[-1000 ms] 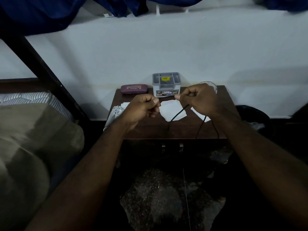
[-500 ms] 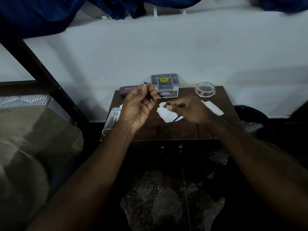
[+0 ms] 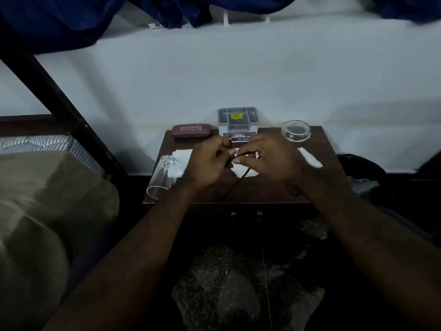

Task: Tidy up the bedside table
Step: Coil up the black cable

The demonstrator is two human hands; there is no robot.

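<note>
Left hand (image 3: pixel 207 163) lowered beside right hand (image 3: pixel 274 158), both pinching cable (image 3: pixel 241 176) running nearward.

A thin black cable (image 3: pixel 241 177) is pinched between the left hand (image 3: pixel 210 161) and the right hand (image 3: pixel 272 158), and its slack trails across the dark worktop (image 3: pixel 262 189). A clear tumbler (image 3: pixel 162 177) lies on its side at the front left corner, with white paper scraps (image 3: pixel 182 155) flat beside it. A maroon glasses case (image 3: pixel 191 131), a grey organiser box (image 3: pixel 237 121) and a glass ashtray (image 3: pixel 296 130) line the back edge.

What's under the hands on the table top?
White paper pieces lie on the bedside table beneath the left hand and right hand, which pinch a black cable. They cover most of the paper; anything else beneath is hidden.
</note>
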